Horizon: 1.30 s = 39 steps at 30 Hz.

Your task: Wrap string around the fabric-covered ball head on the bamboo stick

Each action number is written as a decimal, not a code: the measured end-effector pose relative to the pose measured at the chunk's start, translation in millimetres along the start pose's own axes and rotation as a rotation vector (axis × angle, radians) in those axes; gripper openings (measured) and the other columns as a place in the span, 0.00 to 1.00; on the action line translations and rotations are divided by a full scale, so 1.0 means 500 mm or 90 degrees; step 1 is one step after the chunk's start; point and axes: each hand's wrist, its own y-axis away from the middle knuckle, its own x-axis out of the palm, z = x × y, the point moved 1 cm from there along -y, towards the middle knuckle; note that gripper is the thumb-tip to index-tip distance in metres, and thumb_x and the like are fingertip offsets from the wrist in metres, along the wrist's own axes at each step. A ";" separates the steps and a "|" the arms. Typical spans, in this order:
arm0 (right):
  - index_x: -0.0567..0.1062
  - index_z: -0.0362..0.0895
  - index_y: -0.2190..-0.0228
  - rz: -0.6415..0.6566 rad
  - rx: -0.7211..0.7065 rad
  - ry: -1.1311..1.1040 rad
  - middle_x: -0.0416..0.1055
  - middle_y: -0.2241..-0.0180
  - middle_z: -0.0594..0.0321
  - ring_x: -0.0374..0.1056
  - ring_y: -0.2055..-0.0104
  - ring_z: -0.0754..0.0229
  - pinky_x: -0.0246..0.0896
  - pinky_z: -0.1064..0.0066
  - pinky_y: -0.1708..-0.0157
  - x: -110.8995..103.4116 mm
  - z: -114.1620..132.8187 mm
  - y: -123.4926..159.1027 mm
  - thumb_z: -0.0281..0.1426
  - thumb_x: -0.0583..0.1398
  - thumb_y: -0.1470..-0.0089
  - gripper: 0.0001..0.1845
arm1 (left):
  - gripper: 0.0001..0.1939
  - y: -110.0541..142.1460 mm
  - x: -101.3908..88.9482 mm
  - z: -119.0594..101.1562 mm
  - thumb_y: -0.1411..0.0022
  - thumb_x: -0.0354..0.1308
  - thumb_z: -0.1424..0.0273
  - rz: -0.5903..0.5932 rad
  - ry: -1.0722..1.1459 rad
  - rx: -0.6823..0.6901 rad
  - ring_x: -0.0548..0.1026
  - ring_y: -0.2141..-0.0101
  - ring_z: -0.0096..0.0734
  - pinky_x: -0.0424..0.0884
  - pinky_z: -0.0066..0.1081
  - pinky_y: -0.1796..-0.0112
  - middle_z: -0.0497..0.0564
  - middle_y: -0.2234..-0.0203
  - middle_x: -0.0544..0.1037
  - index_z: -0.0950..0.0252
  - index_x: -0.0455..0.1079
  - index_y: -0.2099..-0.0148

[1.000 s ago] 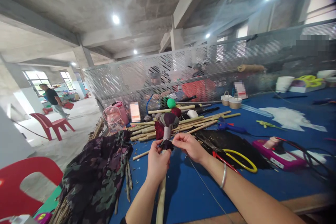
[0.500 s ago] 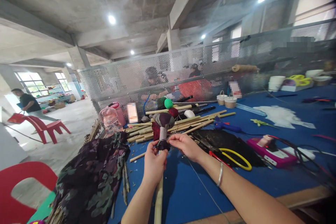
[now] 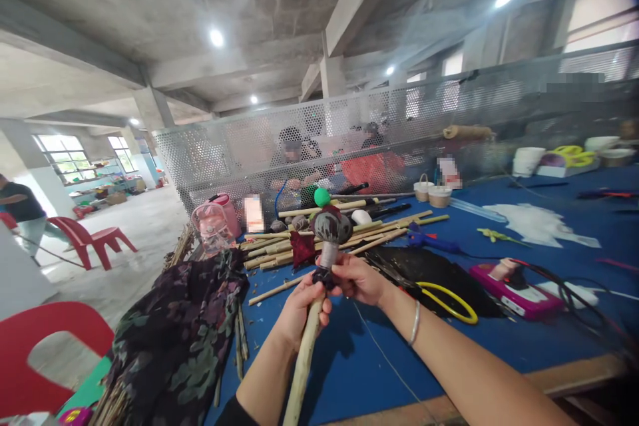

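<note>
A pale wooden stick (image 3: pixel 303 366) with a round cloth-covered head (image 3: pixel 332 226) stands tilted before me. Grey thread or wire (image 3: pixel 329 257) is wound in a band below the head, and dark fabric bunches under it. My left hand (image 3: pixel 307 306) is closed around the stick just below the bunched cloth. Against the wound neck, my right hand (image 3: pixel 355 276) pinches with thumb and fingers; its fingertips partly hide what they grip. A thin wire (image 3: pixel 382 349) runs across the blue table below that hand.
Bamboo sticks (image 3: pixel 279 253) lie in a pile behind. Dark camouflage cloth (image 3: pixel 180 339) covers the left side. Yellow-handled scissors (image 3: pixel 449 299), a blue glue gun (image 3: pixel 434 241) and a magenta power box (image 3: pixel 522 293) lie right. A perforated metal screen (image 3: pixel 219 153) stands behind; people sit beyond it.
The stick's head has swung right and tilted, and both hands have shifted slightly right with it. My right hand has moved closer against the neck. A person at far left has walked leftward.
</note>
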 end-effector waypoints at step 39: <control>0.69 0.40 0.77 -0.119 0.002 0.050 0.47 0.89 0.75 0.37 0.87 0.74 0.27 0.77 0.88 0.018 0.011 -0.001 0.37 0.63 0.59 0.13 | 0.23 -0.013 0.012 -0.001 0.49 0.52 0.47 -0.179 -0.106 -0.023 0.51 0.88 0.14 0.44 0.17 0.87 0.40 0.82 0.59 0.61 0.56 0.63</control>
